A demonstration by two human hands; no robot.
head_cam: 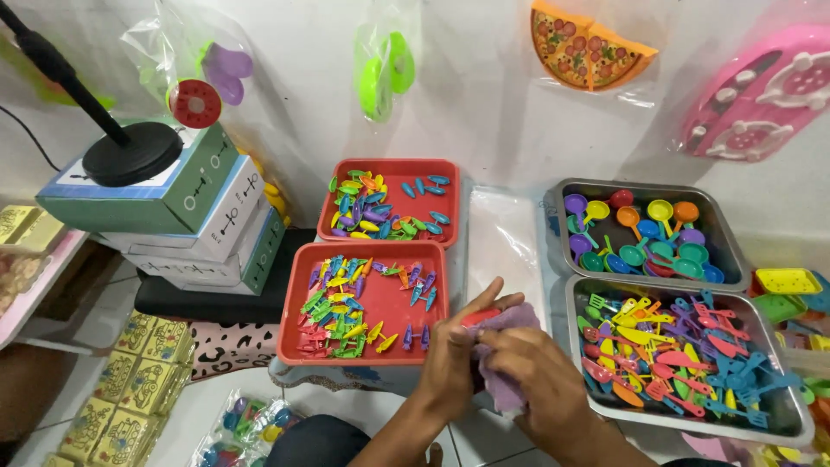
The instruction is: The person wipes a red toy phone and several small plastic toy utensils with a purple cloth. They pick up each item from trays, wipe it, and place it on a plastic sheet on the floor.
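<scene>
Fingers closed on purple cloth [510, 363], red toy [480, 317]

- Bright, even light, seemingly from overhead, fills the scene; colours look saturated.
- Shadows are soft and short.
- Glare streaks the clear plastic bags [385, 65] on the wall.
- Wide-angle distortion bends the edges.
- The moving hands look slightly blurred, perhaps from motion.

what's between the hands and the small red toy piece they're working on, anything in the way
Only the purple cloth. The left hand pinches the red piece directly, while the right hand presses the cloth against it. Nothing else visible comes between them; the red tray and metal tray sit off to either side.
</scene>
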